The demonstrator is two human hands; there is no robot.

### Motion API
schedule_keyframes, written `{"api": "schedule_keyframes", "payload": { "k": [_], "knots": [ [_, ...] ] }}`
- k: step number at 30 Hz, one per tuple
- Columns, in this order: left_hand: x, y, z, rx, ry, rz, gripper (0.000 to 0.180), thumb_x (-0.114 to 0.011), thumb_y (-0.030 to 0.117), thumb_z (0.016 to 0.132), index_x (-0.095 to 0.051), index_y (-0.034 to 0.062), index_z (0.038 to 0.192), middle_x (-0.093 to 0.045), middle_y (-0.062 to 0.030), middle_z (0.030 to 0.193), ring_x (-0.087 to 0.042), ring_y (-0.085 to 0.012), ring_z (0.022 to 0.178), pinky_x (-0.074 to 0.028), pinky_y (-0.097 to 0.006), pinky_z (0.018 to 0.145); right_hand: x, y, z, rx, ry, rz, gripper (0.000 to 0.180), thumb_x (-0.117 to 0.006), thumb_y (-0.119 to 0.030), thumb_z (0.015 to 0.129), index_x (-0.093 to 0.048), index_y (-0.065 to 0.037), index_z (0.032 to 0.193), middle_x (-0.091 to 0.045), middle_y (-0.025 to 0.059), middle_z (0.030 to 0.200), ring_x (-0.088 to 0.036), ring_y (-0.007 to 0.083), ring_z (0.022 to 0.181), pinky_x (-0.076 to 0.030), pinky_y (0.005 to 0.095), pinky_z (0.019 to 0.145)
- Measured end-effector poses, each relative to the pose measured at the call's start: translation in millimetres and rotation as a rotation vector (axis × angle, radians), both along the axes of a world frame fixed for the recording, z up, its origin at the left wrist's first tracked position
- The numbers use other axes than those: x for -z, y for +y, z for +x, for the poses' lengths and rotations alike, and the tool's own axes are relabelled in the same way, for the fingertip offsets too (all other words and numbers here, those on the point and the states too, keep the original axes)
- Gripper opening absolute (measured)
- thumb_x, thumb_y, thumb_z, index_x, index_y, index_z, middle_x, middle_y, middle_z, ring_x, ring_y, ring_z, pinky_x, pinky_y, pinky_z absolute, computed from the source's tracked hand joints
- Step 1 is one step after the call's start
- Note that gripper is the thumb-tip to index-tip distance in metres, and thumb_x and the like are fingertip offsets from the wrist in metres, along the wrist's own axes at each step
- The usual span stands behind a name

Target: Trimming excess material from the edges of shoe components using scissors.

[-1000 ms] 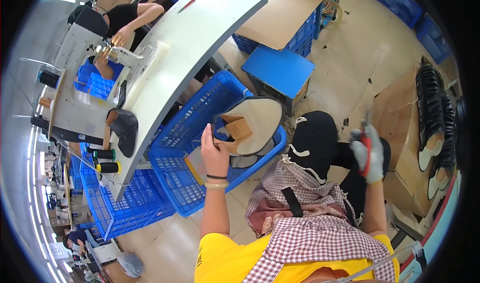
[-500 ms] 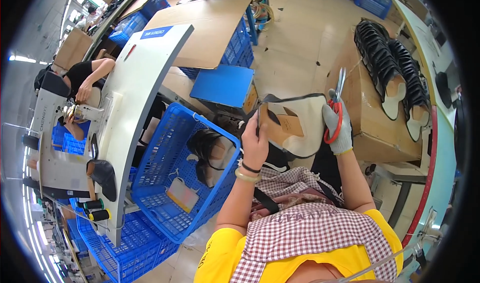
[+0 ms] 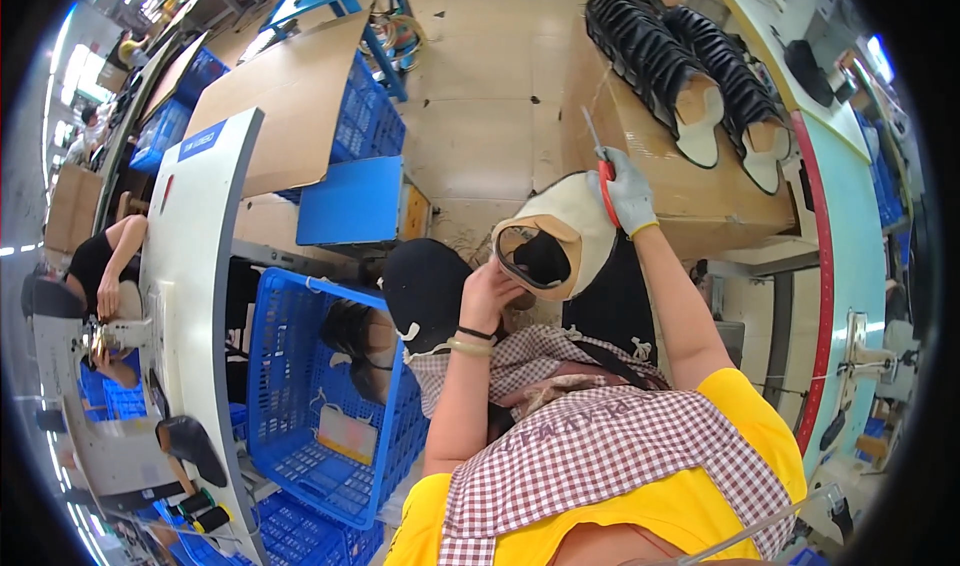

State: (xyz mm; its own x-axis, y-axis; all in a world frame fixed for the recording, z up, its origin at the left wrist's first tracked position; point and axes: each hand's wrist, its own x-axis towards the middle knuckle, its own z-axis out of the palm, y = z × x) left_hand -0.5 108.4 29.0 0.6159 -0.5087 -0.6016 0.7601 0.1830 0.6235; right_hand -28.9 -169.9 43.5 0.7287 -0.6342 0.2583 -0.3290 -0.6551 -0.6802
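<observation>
Over my lap, my left hand (image 3: 490, 294) grips a shoe upper (image 3: 592, 218) by its lower left edge. Cream lining faces outward, with a tan band around a dark-edged round opening turned toward me. My right hand (image 3: 632, 194), in a pale grey work glove, is closed around red-handled scissors (image 3: 607, 188) whose blades point up and away. The scissors and glove are at the upper's far right edge; whether they touch it, I cannot tell.
To my left stands a blue plastic basket (image 3: 262, 386) holding dark uppers (image 3: 372, 351) and a card (image 3: 347, 432). Rows of black uppers (image 3: 640, 51) lie on a cardboard box (image 3: 690, 216) at the far right. A co-worker's arm (image 3: 122, 256) is by the sewing machine (image 3: 100, 416).
The upper has been turned and tilted, so its round opening now faces me. My left hand has shifted to its lower edge. The scissors have turned, and the head view has swung right.
</observation>
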Motion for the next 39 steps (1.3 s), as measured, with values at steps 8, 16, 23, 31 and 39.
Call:
{"api": "schedule_keyframes", "payload": {
  "k": [8, 16, 23, 31, 39],
  "knots": [
    [25.1, -8.0, -52.9, 0.451, -1.097, 0.359, 0.031, -0.067, 0.012, 0.080, -0.056, -0.0040, 0.104, -0.058, -0.0169, 0.092, -0.060, -0.0269, 0.069, -0.048, -0.033, 0.062, -11.5, 1.7, 20.7, -0.153, 0.245, -0.062, 0.035, -0.052, -0.035, 0.086, -0.057, -0.009, 0.109, -0.062, 0.0212, 0.101, -0.058, 0.0405, 0.095, -0.046, 0.0454, 0.081],
    [3.1, -6.6, -41.5, 0.216, -0.586, 0.211, 0.020, -0.062, 0.016, 0.089, -0.061, -0.0043, 0.089, -0.064, -0.0066, 0.072, -0.062, -0.0123, 0.054, -0.046, -0.022, 0.046, -5.4, 20.4, 2.4, 0.109, -0.099, 0.197, 0.056, -0.067, -0.040, 0.079, -0.055, -0.005, 0.120, -0.062, 0.0203, 0.108, -0.060, 0.0340, 0.101, -0.045, 0.0382, 0.088],
    [-3.5, -1.5, -37.4, 0.048, -0.653, 0.604, 0.033, -0.071, 0.027, 0.081, -0.059, -0.0033, 0.089, -0.061, -0.0076, 0.070, -0.060, -0.0174, 0.052, -0.044, -0.027, 0.043, -46.2, 49.2, -66.1, -0.119, 0.367, 0.496, 0.062, -0.062, -0.027, 0.081, -0.044, -0.001, 0.134, -0.063, 0.0112, 0.091, -0.062, 0.0183, 0.076, -0.050, 0.0297, 0.071],
    [-45.6, -14.5, -27.3, 0.154, -1.748, 0.848, 0.023, -0.068, 0.009, 0.074, -0.061, 0.0038, 0.095, -0.052, -0.0103, 0.089, -0.055, -0.0301, 0.088, -0.049, -0.038, 0.069, -74.4, 60.3, -139.1, -0.540, 0.340, 1.303, 0.075, -0.063, -0.028, 0.084, -0.026, -0.007, 0.146, -0.063, 0.0076, 0.082, -0.057, 0.0065, 0.057, -0.045, 0.0193, 0.050],
    [-30.2, 6.6, -33.9, -0.018, -1.675, 0.598, 0.007, -0.067, -0.001, 0.075, -0.064, -0.0006, 0.081, -0.058, -0.0110, 0.086, -0.055, -0.0263, 0.078, -0.046, -0.034, 0.069, -42.7, 56.6, -142.5, -0.799, 0.393, 1.704, 0.076, -0.062, -0.043, 0.087, -0.027, -0.010, 0.146, -0.066, 0.0107, 0.085, -0.060, 0.0083, 0.058, -0.048, 0.0179, 0.048]
  ]
}}
